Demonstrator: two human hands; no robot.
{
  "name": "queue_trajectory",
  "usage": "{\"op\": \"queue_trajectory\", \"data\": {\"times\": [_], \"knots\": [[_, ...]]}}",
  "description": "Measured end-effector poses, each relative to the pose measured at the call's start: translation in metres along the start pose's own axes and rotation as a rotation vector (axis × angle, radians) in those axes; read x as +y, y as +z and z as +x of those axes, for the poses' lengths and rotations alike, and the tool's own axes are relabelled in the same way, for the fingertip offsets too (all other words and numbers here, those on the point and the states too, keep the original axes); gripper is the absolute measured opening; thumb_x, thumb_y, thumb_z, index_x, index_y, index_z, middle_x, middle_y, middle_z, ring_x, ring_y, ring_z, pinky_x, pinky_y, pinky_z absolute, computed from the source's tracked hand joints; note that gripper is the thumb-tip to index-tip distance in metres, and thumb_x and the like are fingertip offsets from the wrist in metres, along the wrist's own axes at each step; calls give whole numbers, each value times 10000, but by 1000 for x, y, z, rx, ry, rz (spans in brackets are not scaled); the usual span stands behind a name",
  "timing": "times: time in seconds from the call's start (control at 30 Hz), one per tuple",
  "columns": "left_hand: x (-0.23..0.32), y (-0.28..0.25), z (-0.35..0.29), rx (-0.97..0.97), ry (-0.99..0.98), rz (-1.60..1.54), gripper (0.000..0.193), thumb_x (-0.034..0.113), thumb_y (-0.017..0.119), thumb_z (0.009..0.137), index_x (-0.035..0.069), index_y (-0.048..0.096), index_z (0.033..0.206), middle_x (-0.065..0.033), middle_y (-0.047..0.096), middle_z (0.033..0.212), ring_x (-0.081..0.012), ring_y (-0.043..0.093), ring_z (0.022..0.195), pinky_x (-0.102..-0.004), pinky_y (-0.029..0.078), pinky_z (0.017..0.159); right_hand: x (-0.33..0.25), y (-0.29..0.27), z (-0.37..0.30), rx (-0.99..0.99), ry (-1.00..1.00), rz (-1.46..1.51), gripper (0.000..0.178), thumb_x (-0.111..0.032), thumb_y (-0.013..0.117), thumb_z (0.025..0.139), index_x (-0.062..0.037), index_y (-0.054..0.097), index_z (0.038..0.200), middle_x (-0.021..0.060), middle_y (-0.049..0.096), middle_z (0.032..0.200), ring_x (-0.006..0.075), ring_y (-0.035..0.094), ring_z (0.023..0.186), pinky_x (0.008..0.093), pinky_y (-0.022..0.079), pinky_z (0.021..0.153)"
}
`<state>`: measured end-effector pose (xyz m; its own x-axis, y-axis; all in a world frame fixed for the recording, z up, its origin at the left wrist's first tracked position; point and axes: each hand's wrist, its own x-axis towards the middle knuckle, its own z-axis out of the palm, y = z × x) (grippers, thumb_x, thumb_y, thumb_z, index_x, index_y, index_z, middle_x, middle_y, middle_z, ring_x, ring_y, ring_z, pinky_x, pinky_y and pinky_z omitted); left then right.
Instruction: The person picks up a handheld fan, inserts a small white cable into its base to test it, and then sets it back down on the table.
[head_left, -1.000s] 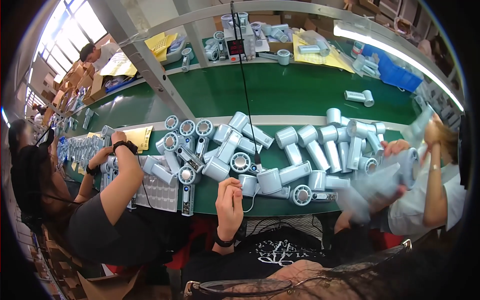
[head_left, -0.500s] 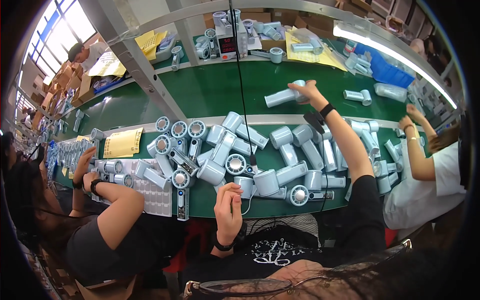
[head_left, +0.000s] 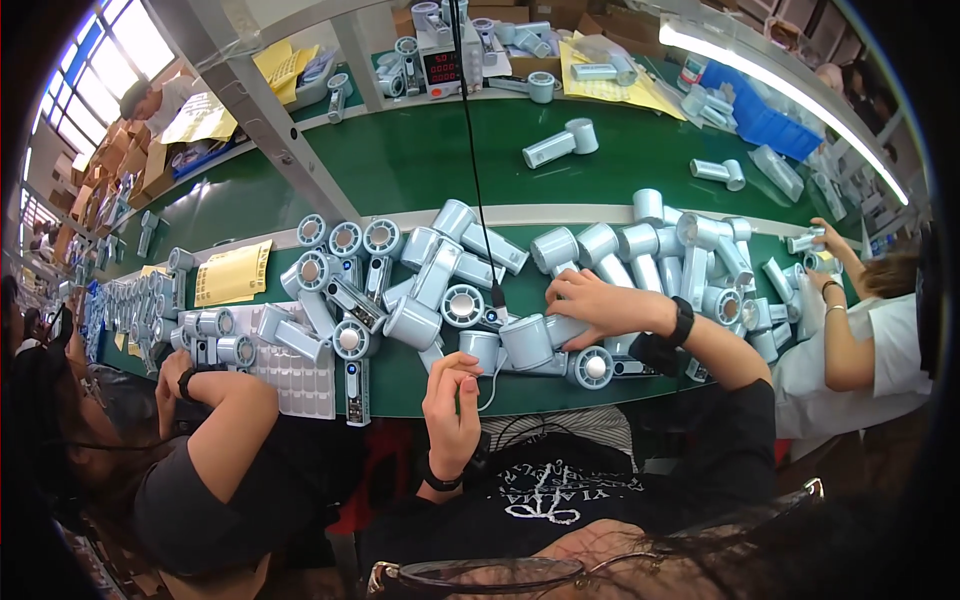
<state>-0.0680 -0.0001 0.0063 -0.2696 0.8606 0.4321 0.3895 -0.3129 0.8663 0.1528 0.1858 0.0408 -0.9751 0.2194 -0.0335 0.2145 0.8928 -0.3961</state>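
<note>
My right hand (head_left: pixel 610 308) reaches over the near bench and grips the handle of a pale blue handheld fan (head_left: pixel 526 343), which lies among others with its round head toward the left. Left of that head, my left hand (head_left: pixel 455 405) hovers palm inward, fingers loosely bent and thumb apart, nothing visible in it. Its fingertips are close to another fan head (head_left: pixel 480 350) and a thin white cable (head_left: pixel 493 388). A black cable (head_left: pixel 475 165) hangs from above, its plug (head_left: pixel 498 297) ending beside a small lit part among the fans.
Several more fans (head_left: pixel 440 270) are heaped across the bench. Beyond a pale rail (head_left: pixel 450 219), one fan (head_left: pixel 562 146) lies on the green surface. A meter with a red display (head_left: pixel 441 68), a blue bin (head_left: pixel 757 115) and yellow sheets (head_left: pixel 232 275) stand around. Co-workers sit at both sides.
My right hand has let go of a fan on the far green surface and come back to grip one on the near bench. My left hand has hardly moved.
</note>
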Motion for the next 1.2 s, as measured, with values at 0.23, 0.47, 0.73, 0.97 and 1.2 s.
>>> {"op": "queue_trajectory", "data": {"times": [0.23,0.47,0.73,0.97,1.2], "knots": [[11,3,-22,7,-21,-28,224,100,428,976,-26,482,798,-142,583,989,-145,563,767,-256,421,665,-23,-12,-26,85,266,-2,474,-243,735,753,-11,477,1075,105,562,936,290,568,806,389,449,666],[30,46,-15,-173,-151,-322,172,79,396,986,-29,522,942,-112,591,997,-130,581,792,-237,426,705,-36,3,-65,544,439,928,494,-178,635,815,-34,392,1220,78,561,945,218,596,773,361,500,707],[35,101,-13,-424,-85,-317,111,27,444,957,-31,538,968,-104,602,912,-168,597,804,-281,466,745,-56,38,-50,806,197,1716,571,-242,532,836,-21,339,1327,106,458,1147,215,535,938,371,506,802],[38,112,-8,-235,34,-220,63,3,502,916,-31,552,934,-117,597,868,-216,594,763,-290,464,703,-60,38,-36,947,108,1746,613,-257,529,827,-31,309,1353,96,452,1144,224,525,943,388,514,801],[34,115,-6,-150,78,-98,39,-14,556,869,-33,567,901,-137,579,846,-273,577,726,-319,452,641,-57,46,-25,1009,58,1790,593,-268,525,848,-32,308,1347,95,447,1159,217,523,962,383,514,815]]}}
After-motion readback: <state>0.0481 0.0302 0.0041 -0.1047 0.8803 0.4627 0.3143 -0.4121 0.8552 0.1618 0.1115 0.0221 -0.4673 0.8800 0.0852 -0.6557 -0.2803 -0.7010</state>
